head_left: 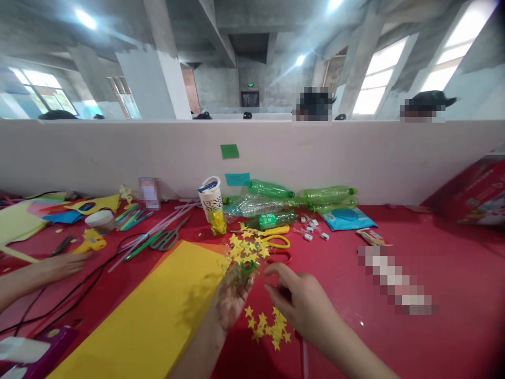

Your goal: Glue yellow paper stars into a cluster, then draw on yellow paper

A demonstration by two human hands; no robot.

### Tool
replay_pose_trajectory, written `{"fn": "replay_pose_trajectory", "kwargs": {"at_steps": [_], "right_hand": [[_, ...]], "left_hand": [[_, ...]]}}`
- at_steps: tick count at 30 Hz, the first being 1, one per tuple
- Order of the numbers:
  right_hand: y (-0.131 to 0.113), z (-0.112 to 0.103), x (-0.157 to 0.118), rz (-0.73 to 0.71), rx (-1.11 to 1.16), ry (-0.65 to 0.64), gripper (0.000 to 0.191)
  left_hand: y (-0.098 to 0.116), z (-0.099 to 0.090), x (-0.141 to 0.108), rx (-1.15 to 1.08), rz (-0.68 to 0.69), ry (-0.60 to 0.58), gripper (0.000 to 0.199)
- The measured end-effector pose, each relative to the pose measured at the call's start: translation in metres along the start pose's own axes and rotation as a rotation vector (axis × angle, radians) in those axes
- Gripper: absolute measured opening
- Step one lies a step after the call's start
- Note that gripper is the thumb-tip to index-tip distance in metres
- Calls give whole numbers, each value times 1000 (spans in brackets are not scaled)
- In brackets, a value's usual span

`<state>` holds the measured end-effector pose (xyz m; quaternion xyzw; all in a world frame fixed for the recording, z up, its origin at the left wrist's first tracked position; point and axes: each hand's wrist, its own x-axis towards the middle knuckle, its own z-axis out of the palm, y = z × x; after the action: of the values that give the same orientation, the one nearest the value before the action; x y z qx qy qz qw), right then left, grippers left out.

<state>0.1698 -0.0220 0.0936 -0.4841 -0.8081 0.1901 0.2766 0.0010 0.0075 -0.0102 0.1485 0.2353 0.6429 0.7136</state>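
Observation:
My left hand (232, 297) is closed around the green ring-shaped neck of a cut plastic bottle piece (248, 266), whose far side is covered with yellow stars. My right hand (303, 295) hovers just right of it, index finger and thumb bent and apart, with nothing visible between them. Below, between my forearms, a loose pile of yellow stars (276, 329) lies on the red table. Scissors with yellow handles (280, 241) and a red-handled pair (281, 257) lie behind the bottle piece, partly hidden by it.
Large yellow sheets (158, 310) spread to the left. Several green bottles (272, 189), a white cup (211, 200) and a blue packet (349, 218) stand or lie at the back. Another person's hand (67, 263) touches a yellow glue gun (92, 241); black cables run nearby.

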Motion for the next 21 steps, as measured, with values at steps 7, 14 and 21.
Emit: {"fn": "replay_pose_trajectory", "kwargs": {"at_steps": [7,14,21], "right_hand": [[3,-6,1,29,20,58,22],[3,-29,5,82,279,8,19],[2,-13,5,141,498,-93,16]], "left_hand": [[7,7,0,-15,-71,19,21],[16,18,1,-73,-179,91,35],[12,16,2,-61,-179,103,33]]}}
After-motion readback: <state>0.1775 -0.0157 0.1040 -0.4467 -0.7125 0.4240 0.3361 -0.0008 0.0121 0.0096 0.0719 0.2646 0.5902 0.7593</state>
